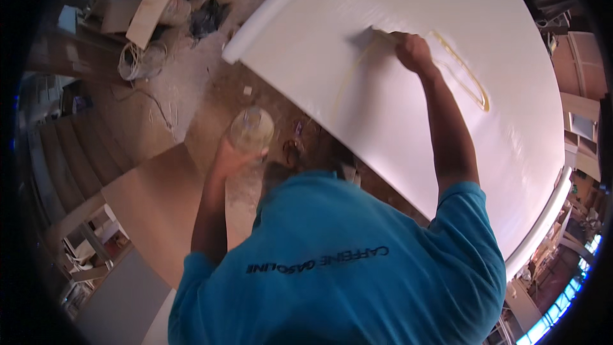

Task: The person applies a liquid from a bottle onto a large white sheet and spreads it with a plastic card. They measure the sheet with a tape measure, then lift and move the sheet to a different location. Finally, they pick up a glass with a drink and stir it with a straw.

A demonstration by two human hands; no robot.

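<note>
The right hand (414,51), at about one o'clock, is clenched around a flat spreader (382,34) pressed against the big white board (408,0), beside a yellowish glue line (469,80). The left hand (231,156), near nine o'clock of centre, grasps a clear jar (251,129) above the dusty floor (191,83).

A: How many big white boards (408,45) are there?
B: One. And one brush (381,34) is on it.
A: How many jars (251,129)?
B: One see-through jar.
A: How many hands?
B: Two, a left hand (231,156) and a right hand (413,51).
A: Any rope?
B: One coil of cord (137,61) on the floor
</note>
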